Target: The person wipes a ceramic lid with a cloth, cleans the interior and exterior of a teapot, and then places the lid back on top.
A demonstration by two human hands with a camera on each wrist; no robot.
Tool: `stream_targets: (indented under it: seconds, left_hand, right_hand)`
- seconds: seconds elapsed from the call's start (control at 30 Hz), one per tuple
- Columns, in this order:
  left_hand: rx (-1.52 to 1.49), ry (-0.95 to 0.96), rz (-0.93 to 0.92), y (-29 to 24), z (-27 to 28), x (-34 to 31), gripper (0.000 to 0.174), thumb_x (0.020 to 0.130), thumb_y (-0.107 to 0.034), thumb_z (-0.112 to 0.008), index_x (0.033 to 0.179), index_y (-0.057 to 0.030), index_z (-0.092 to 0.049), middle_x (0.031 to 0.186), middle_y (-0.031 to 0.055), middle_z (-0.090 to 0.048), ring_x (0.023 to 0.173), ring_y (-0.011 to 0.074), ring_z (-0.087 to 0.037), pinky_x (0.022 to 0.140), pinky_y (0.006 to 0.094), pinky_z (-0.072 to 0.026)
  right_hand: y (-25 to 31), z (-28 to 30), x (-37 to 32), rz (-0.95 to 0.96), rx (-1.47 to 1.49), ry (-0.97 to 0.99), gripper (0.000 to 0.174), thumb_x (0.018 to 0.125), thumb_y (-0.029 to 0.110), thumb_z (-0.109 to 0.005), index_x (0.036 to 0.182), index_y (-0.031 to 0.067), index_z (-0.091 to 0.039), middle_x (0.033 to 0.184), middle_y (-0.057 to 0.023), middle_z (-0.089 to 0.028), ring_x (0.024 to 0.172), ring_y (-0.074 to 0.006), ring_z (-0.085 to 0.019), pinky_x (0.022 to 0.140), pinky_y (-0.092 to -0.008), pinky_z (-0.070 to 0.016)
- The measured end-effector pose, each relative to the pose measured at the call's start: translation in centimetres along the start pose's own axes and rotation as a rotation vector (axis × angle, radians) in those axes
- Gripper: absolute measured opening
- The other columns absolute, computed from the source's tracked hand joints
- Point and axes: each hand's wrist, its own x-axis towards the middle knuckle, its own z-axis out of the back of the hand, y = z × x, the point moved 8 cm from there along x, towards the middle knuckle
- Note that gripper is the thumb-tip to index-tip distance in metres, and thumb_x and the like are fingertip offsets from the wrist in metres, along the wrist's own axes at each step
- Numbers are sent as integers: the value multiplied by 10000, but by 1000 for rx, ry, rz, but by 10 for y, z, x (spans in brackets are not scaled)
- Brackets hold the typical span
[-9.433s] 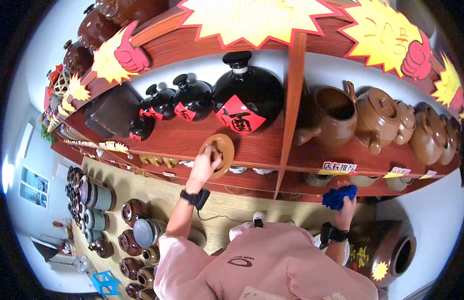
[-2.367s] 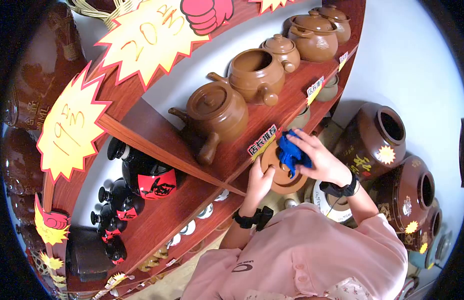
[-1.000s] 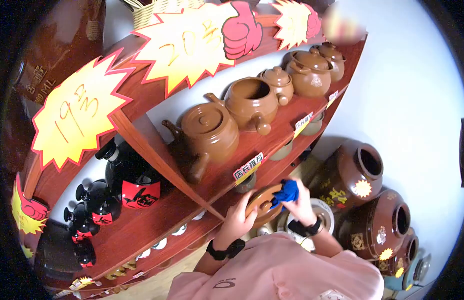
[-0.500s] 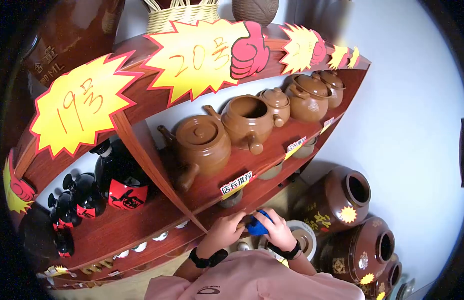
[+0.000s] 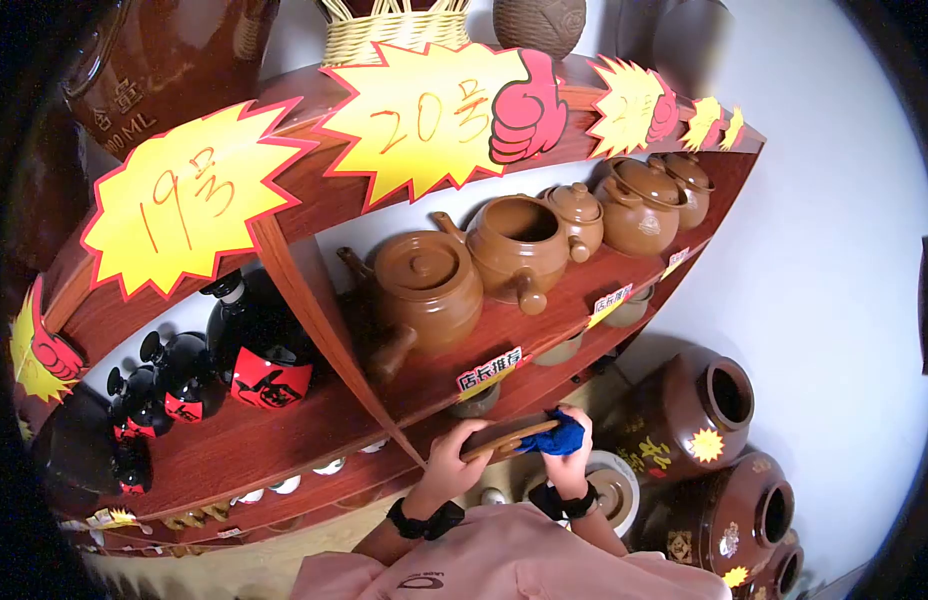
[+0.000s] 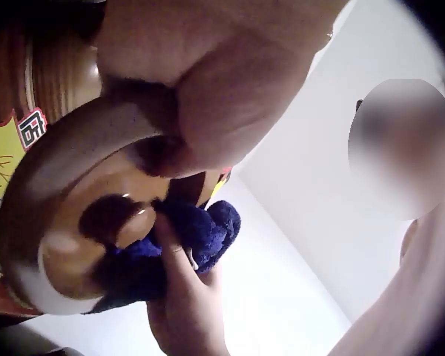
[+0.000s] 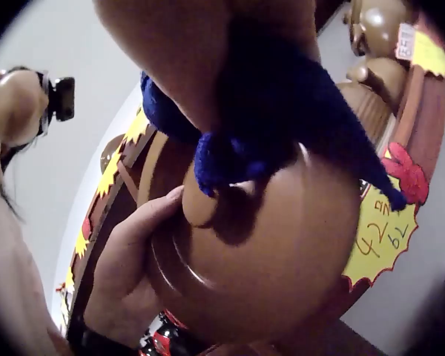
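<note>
My left hand [image 5: 450, 472] grips the edge of a round brown pot lid [image 5: 497, 438], held up in front of the shelf and seen almost edge-on in the head view. In my right hand [image 5: 574, 462] is a bunched blue cloth [image 5: 556, 436], pressed on the lid's far side. The left wrist view shows the lid's knob [image 6: 136, 225] with the cloth and right thumb close beside it. From the right wrist, the cloth [image 7: 282, 111] covers part of the lid's top face [image 7: 289, 252], and the left thumb lies near the knob.
On the shelf [image 5: 434, 360] behind stand a lidded brown pot [image 5: 424, 285], a lidless pot [image 5: 519, 245] and smaller lidded ones. Black wine bottles [image 5: 259, 340] are at left. Large brown jars [image 5: 699, 405] stand on the floor at right. Starburst price signs [image 5: 194, 200] hang above.
Earlier my left hand took the lid from the shelf by the black bottles and carried it right. Both hands then came together, and the cloth has shifted across the lid, which now tilts edge-on.
</note>
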Motion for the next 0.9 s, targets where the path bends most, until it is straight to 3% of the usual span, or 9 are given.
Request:
stream_targets:
  seconds: [0.17,0.3,0.4,0.53,0.63,0.83,0.9]
  left_hand:
    - [-5,37,83,-1,-1,2,294,815,-74,-623,1092,-3,-556,909,168,-647,872,233,-655,764,326,-496]
    - [47,103,133,-3,-1,2,266,825,-84,-619,1068,-2,-550,877,181,-647,841,265,-661,732,338,-503]
    - [141,283,178,-10,-6,3,275,801,-49,-610,1063,1,-540,896,204,-636,873,311,-653,741,366,-505]
    - [196,294,33,18,-24,-5,377,700,42,-568,1074,4,-536,980,236,-615,964,396,-601,801,432,-488]
    - [208,254,54,20,-21,-7,390,701,52,-548,1087,0,-540,1008,237,-612,972,406,-592,819,435,-484]
    - [221,179,101,10,-8,-8,393,776,26,-545,1166,-19,-541,1081,206,-616,994,379,-598,842,411,-485]
    - [178,170,178,14,-4,-10,392,785,21,-558,1174,-21,-544,1095,185,-623,1017,340,-605,864,383,-484]
  right_hand:
    - [1,0,-2,37,-106,68,425,719,83,-663,1106,-10,-515,1038,-143,-568,943,-252,-581,853,-349,-453]
    - [14,-1,1,90,-152,132,413,685,40,-639,1085,3,-542,1018,-170,-568,916,-307,-584,829,-374,-466]
    - [34,-19,0,246,-408,414,472,689,21,-639,1151,64,-553,1052,-175,-547,917,-366,-581,812,-397,-495]
    - [53,-46,-10,422,-452,624,431,766,37,-540,1189,116,-559,1088,-171,-543,938,-349,-596,811,-409,-509]
    - [46,-52,-10,363,-446,646,459,743,33,-560,1194,117,-555,1098,-175,-539,956,-356,-586,815,-403,-509]
    - [51,-53,2,428,-342,553,510,675,-11,-601,1172,94,-553,1123,-169,-538,987,-368,-570,833,-413,-499]
    - [41,-50,6,294,-269,522,518,641,-25,-635,1143,77,-555,1119,-176,-541,1002,-379,-560,863,-422,-482]
